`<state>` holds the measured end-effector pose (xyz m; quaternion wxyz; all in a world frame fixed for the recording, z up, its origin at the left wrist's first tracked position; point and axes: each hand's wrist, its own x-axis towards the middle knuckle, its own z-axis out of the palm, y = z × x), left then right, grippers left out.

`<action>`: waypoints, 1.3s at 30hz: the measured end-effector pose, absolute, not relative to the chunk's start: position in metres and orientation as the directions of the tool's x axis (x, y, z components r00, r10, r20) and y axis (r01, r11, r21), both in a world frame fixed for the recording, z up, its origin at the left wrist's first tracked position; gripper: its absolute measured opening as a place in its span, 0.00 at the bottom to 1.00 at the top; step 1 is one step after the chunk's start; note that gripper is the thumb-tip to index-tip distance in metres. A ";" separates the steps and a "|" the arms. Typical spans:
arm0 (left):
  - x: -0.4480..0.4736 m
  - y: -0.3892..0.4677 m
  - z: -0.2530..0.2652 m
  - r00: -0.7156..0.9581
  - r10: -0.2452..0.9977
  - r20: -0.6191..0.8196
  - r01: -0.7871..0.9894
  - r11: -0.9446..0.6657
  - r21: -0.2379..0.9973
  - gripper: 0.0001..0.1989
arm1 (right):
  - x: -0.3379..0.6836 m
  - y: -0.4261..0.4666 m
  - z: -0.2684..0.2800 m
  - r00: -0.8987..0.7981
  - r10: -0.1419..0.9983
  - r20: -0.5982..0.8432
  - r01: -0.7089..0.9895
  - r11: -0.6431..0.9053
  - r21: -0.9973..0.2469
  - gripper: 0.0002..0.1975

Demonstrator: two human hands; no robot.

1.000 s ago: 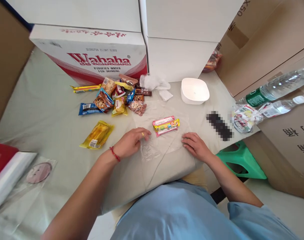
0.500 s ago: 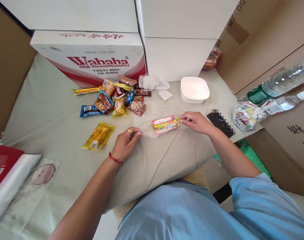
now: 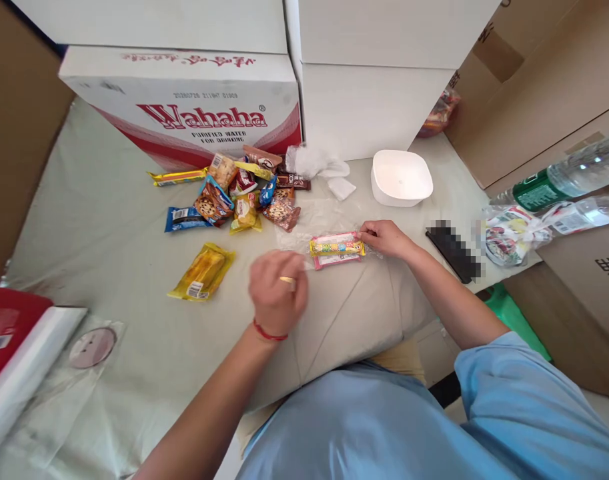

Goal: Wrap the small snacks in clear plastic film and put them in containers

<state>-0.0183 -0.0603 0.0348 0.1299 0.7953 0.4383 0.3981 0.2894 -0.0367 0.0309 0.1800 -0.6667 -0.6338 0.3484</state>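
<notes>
A yellow stick snack (image 3: 337, 248) lies on a pink-wrapped packet (image 3: 339, 261) at the middle of the table. Both appear to lie in or on a clear plastic bag (image 3: 311, 217). At the right end of these packets, my right hand (image 3: 385, 238) has its fingers pinched on the bag's edge. My left hand (image 3: 279, 283), with a ring and a red cord at the wrist, is curled and blurred, just left of the packets; its fingertips are hard to make out. Left of it lies a yellow-wrapped snack (image 3: 202, 272).
Wrapped snacks (image 3: 214, 200) are heaped before a Wahaha carton (image 3: 204, 113). White crumpled tissue (image 3: 324, 167) and a white bowl (image 3: 401, 179) stand behind the bag. A black pixelated object (image 3: 451, 250) and water bottles (image 3: 564, 177) are at right, a red item (image 3: 9, 327) at left.
My left hand has come away from the bag's left side and moved right, toward the packets. My right hand is now closer against their right end. The view has shifted slightly.
</notes>
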 end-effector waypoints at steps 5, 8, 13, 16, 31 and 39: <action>0.036 -0.062 0.021 0.558 0.751 0.353 0.568 -0.655 0.497 0.21 | 0.294 -0.037 0.036 -0.071 0.969 -0.239 0.675 -0.129 -0.726 0.21; 0.048 -0.057 0.008 0.557 0.787 0.266 0.620 -0.607 0.497 0.24 | 0.301 -0.047 0.045 -0.013 0.974 -0.227 0.589 -0.176 -0.789 0.24; 0.045 -0.058 0.000 0.563 0.779 0.277 0.612 -0.618 0.494 0.25 | 0.318 -0.069 0.059 -0.071 0.934 -0.349 0.424 -0.289 -0.859 0.30; 0.044 -0.058 -0.002 0.546 0.784 0.295 0.601 -0.612 0.513 0.27 | 0.330 -0.070 0.062 0.026 0.929 -0.370 0.419 -0.346 -0.840 0.27; 0.037 -0.047 -0.003 0.410 0.816 0.408 0.622 -0.577 0.529 0.16 | 0.235 0.070 0.053 -0.371 0.929 0.006 0.883 0.354 -0.309 0.28; 0.036 -0.044 0.000 0.438 0.836 0.331 0.648 -0.549 0.528 0.17 | 0.227 0.087 0.064 -0.282 0.912 -0.297 0.909 0.155 -0.387 0.12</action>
